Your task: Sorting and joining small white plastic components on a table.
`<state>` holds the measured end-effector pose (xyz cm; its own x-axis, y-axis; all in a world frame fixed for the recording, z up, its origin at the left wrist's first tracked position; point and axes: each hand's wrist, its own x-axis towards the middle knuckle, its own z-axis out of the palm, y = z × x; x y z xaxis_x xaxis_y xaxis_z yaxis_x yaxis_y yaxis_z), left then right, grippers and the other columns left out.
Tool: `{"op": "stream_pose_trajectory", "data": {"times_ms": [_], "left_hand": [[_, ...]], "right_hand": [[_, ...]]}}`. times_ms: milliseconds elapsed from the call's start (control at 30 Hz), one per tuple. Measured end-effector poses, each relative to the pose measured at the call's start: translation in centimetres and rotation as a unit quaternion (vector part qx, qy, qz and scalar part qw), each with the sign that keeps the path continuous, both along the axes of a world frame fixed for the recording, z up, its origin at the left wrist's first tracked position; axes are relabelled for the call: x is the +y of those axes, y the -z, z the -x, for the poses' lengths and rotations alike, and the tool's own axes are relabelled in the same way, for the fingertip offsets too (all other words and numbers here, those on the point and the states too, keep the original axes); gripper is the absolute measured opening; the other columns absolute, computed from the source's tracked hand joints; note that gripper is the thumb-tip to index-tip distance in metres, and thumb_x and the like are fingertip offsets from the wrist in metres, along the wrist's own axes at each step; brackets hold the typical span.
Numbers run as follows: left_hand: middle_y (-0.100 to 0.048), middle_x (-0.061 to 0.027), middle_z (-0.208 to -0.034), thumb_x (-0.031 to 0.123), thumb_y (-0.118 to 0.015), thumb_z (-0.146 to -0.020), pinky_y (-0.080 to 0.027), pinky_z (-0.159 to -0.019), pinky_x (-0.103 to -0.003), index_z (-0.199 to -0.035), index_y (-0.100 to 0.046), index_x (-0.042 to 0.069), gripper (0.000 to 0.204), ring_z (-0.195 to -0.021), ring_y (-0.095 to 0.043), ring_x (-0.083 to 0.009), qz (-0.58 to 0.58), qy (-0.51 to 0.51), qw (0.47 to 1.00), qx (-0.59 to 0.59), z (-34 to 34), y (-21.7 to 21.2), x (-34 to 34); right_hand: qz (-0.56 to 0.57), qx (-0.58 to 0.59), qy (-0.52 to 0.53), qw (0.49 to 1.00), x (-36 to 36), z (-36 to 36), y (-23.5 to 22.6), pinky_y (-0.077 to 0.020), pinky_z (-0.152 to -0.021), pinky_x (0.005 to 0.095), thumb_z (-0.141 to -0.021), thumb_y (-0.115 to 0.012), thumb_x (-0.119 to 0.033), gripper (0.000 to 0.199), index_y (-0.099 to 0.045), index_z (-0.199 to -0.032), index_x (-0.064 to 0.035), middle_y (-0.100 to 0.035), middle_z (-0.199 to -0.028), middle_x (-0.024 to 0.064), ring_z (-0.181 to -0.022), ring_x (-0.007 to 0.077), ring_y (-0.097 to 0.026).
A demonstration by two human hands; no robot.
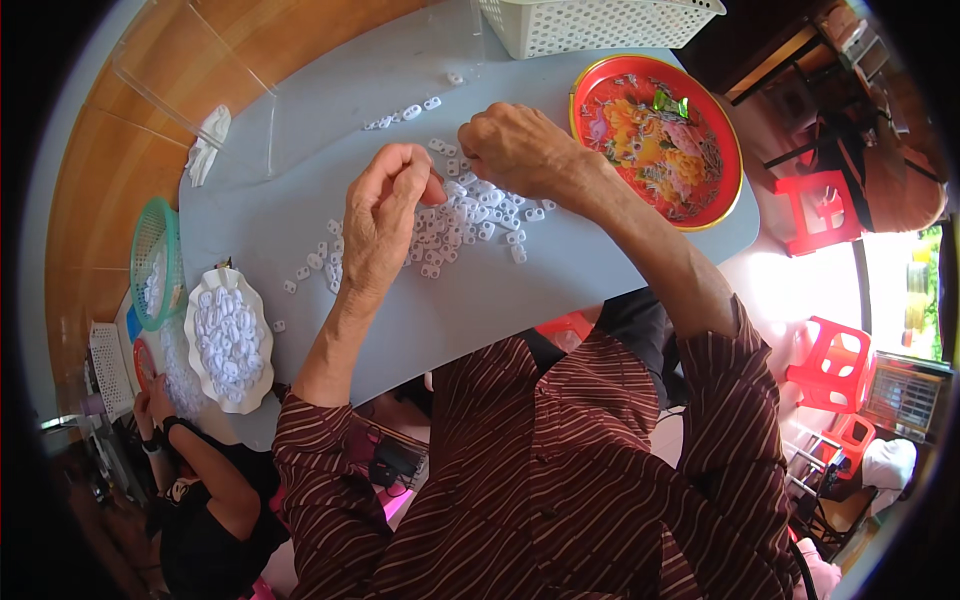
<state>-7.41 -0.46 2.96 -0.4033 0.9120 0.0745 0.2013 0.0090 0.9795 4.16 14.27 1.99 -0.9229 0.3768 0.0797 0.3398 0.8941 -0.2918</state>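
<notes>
My left hand is closed above the grey table, its thumb and fingers pressed together. Just right of it and slightly farther away, my right hand is closed too, knuckles up. Whatever either hand grips is hidden or too small to name. Beneath and between them spreads a loose pile of small white plastic pieces with holes in them. Beyond the hands, a short row of similar white pieces lies on the table.
A red floral tray holding small metallic bits sits right, by a white basket. At left are a clear plastic box, a white cloth, a green basket and a scalloped dish of white pieces. Another person's arm is lower left.
</notes>
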Motion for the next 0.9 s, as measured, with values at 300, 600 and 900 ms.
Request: {"op": "stream_pose_trajectory", "data": {"times_ms": [300,600,900], "left_hand": [[-0.057,-0.0028,-0.069,0.027,-0.050,-0.093,-0.043,-0.065,-0.026,-0.086,-0.058,0.002,0.027,-0.066,-0.052,-0.0097,-0.023,-0.005,0.999,0.043,-0.1,0.4,0.2],[-0.059,-0.0030,-0.074,0.021,-0.053,-0.092,-0.047,-0.066,-0.026,-0.091,-0.058,0.001,0.021,-0.070,-0.057,-0.0103,-0.026,0.000,0.999,0.043,-0.5,0.4,0.0],[-0.056,-0.0014,-0.073,0.017,-0.054,-0.093,-0.044,-0.060,-0.023,-0.091,-0.056,0.001,0.016,-0.067,-0.054,-0.0079,-0.070,0.032,0.994,0.078,-2.1,1.1,0.5]], "right_hand": [[0.067,0.052,-0.015,0.996,0.1,-0.5,0.4,-0.0498,-0.071,0.0408,-0.071,-0.064,-0.007,0.010,-0.060,-0.075,0.0011,-0.063,-0.075,0.0168,-0.076,0.0341,-0.062],[0.356,0.212,0.061,0.908,-1.9,-2.3,-0.5,-0.0477,-0.060,0.0289,-0.079,-0.065,-0.011,0.014,-0.067,-0.085,0.0016,-0.066,-0.072,0.0074,-0.064,0.0134,-0.060],[0.606,0.329,0.096,0.718,-4.3,-4.3,1.2,-0.0370,-0.056,0.0203,-0.089,-0.063,-0.021,0.022,-0.065,-0.091,0.0005,-0.056,-0.072,-0.0019,-0.063,0.0048,-0.045]]}}
